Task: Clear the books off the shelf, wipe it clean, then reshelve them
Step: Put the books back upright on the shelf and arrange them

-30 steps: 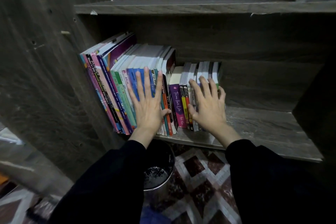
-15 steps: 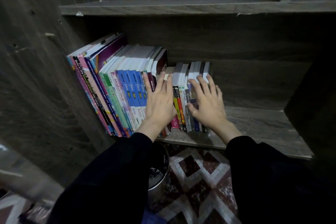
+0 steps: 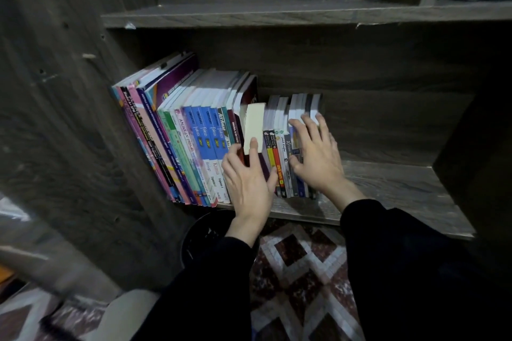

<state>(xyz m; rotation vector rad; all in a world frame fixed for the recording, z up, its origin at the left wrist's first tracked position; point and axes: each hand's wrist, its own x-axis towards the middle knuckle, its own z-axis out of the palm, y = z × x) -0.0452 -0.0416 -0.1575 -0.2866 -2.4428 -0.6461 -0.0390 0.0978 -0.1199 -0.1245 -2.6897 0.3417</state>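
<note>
A row of tall colourful books (image 3: 194, 133) leans against the left wall of the dark wooden shelf (image 3: 388, 188). To their right stands a group of small paperbacks (image 3: 279, 152). Between the two groups a thick book with cream page edges (image 3: 254, 124) is tipped forward out of the row. My left hand (image 3: 249, 183) grips it, index finger on the page edge and thumb on its left side. My right hand (image 3: 315, 158) lies spread over the rightmost small paperbacks, fingertips on their tops and thumb against the spines.
The right half of the shelf board is bare wood. An upper shelf (image 3: 277, 15) runs above. A black round bin (image 3: 205, 232) stands on the patterned rug (image 3: 299, 271) just below the shelf edge. The cabinet's side panel (image 3: 69, 133) closes off the left.
My left hand slid right from the blue spines and took hold of the cream-paged book, which now tips forward. My right hand shifted slightly right on the small paperbacks.
</note>
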